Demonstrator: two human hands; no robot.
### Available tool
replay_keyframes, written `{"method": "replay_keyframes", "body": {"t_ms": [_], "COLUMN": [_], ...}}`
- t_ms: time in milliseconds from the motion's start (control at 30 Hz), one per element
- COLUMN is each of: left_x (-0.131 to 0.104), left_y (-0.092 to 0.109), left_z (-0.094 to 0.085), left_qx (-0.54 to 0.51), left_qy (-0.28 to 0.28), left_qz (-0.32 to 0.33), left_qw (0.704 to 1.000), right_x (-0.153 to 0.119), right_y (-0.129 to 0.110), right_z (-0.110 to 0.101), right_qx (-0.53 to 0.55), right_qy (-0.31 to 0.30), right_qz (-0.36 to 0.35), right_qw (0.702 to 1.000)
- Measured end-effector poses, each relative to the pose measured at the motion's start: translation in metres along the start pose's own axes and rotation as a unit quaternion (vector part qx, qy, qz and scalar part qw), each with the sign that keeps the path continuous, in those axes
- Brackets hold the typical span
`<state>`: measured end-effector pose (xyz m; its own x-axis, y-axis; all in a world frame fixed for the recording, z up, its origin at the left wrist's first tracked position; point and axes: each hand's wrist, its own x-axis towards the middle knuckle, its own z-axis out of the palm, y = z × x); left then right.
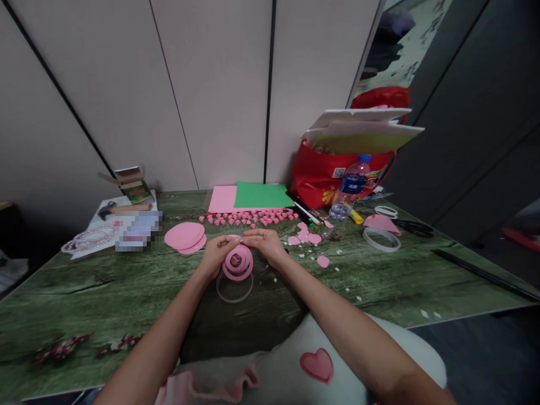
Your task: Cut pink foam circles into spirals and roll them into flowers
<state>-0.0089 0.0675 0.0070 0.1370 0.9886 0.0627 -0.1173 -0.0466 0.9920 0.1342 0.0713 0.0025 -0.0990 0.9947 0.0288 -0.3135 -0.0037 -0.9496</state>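
A pink paper spiral [238,264] hangs in loose coils below my hands, over the middle of the green wood-patterned table [139,292]. My left hand [218,253] pinches its upper end from the left. My right hand [265,244] meets it from the right, thumb and fingers closed near the same pink paper. A clear ring [234,288], perhaps a tape roll, lies under the spiral. Left of my hands rest several pink paper discs [184,235]. Behind them are rows of small pink rolled roses [253,218].
Pink and green sheets [264,194] lie at the back. At right stand a red bag [310,174] and a water bottle [350,188], near tape [381,239] and scissors [413,228]. A hammer [130,208], box [135,190] and bead strings [90,241] are at left.
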Motion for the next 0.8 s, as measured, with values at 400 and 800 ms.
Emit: {"method": "replay_keyframes", "body": {"t_ms": [400, 800], "left_x": [0.001, 0.0005], "left_y": [-0.0007, 0.0004], "left_z": [-0.0007, -0.0006], "left_qx": [0.009, 0.02], "left_qy": [0.013, 0.009], "left_qz": [0.001, 0.007], "left_qw": [1.0, 1.0], "right_x": [-0.0033, -0.0038], "right_y": [-0.0053, -0.0068], "right_z": [0.0016, 0.003], "right_qx": [0.002, 0.004], "right_qy": [-0.002, 0.016], "right_qz": [-0.002, -0.007], "right_qw": [1.0, 1.0]}}
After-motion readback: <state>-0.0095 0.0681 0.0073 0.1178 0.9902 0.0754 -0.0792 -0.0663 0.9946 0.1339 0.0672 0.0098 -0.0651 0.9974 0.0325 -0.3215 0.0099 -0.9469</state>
